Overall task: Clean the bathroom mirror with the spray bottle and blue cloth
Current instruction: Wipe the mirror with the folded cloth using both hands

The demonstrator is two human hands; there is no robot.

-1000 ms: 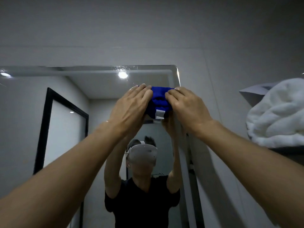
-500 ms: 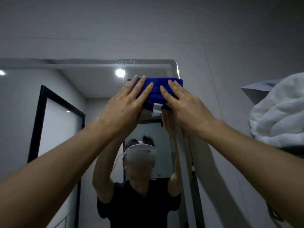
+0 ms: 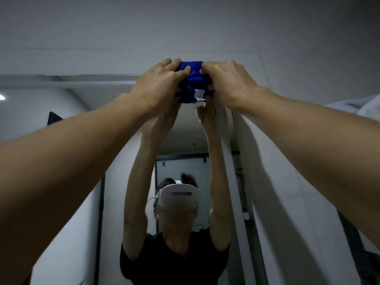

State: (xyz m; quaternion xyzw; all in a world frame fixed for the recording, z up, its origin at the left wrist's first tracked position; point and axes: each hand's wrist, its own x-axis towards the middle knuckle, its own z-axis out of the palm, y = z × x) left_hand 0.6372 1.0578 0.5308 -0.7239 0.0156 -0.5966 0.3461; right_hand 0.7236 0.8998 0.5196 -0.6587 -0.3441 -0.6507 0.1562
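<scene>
Both forearms stretch up and away from the camera, filling the lower corners. At their ends the 2 hands meet at the mirror's (image 3: 67, 128) top right corner. The left hand (image 3: 159, 83) lies over the left side of the blue cloth (image 3: 194, 79), fingers bent and bunching the fabric, so its grip is closed on the cloth. The right hand (image 3: 228, 81) covers the cloth's right side, fingertips curled into the fabric in the same way, grasping it too. The cloth sits squeezed between the 2 hands, pressed at the mirror's upper edge with its top reaching onto the grey wall (image 3: 185, 27) above. A small white tag (image 3: 199, 96) hangs from the cloth's lower edge.

Most of the cloth is hidden under the fingers; only a crumpled middle strip shows. The spray bottle cannot be seen. At the far right edge a pale towel (image 3: 370, 108) is cut off by the frame.

Deeper in the glass, the reflection shows the person with raised arms, a white headset (image 3: 178, 198) and a black shirt. A dark-framed door (image 3: 181, 167) is behind, dim and hard to make out.
</scene>
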